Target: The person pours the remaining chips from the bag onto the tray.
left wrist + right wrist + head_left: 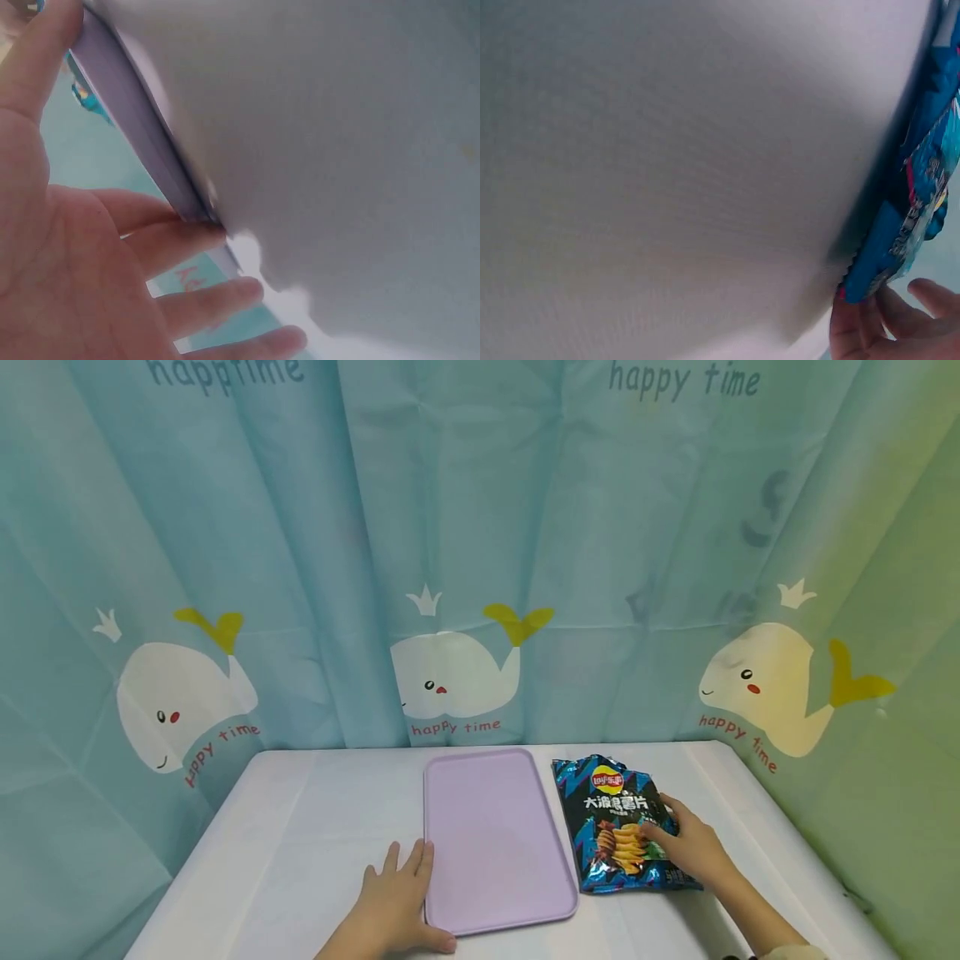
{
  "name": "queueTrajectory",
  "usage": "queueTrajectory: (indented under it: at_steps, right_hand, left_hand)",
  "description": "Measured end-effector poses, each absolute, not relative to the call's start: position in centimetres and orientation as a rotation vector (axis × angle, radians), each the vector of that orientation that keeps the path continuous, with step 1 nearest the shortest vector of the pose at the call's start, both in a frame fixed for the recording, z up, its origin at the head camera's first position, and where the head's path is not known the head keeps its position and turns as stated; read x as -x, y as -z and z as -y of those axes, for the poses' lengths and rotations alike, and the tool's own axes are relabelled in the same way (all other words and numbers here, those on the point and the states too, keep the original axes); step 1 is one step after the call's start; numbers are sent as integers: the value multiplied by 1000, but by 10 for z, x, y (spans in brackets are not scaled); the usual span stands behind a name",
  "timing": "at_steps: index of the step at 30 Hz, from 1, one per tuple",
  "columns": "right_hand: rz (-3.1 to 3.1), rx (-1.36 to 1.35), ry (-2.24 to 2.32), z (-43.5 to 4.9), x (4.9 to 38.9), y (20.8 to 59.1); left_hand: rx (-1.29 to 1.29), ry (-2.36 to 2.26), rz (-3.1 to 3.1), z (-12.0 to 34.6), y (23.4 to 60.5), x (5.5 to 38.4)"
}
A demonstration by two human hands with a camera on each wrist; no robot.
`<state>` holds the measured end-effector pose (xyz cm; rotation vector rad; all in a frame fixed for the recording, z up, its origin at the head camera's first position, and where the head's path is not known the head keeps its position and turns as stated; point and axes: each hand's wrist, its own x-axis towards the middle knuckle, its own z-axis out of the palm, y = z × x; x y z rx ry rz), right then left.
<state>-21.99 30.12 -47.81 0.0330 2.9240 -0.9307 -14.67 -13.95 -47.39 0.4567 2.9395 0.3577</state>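
A lilac rectangular tray lies on the white table. My left hand is beside its left edge, fingers extended and thumb at the near left corner. The left wrist view shows the thumb and forefinger against the tray's side wall, the other fingers spread. To the right of the tray lies a blue and black potato chip bag, front face up. My right hand holds its right side, thumb on the front and fingers at the edge. The right wrist view shows those fingers at one end of the bag.
The white table carries the tray and the bag. Behind it hangs a light blue curtain printed with whales and lettering, reaching the table's far edge. A greenish stretch of curtain runs along the right side.
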Motion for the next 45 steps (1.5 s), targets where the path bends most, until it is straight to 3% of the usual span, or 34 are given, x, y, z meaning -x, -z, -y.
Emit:
queueTrajectory:
  at_steps: [11,22,45]
  right_hand:
    - [-2585,-339,1569,-305,226,477]
    - [-2663,-331,1726,-302,222,464]
    - [-3270,693,1484,-256,224,401]
  left_hand:
    - [-277,-351,-2903,156,470,157]
    - [-286,-397,-2851,163,468,158]
    - [-271,-347,-2792,166,471,163]
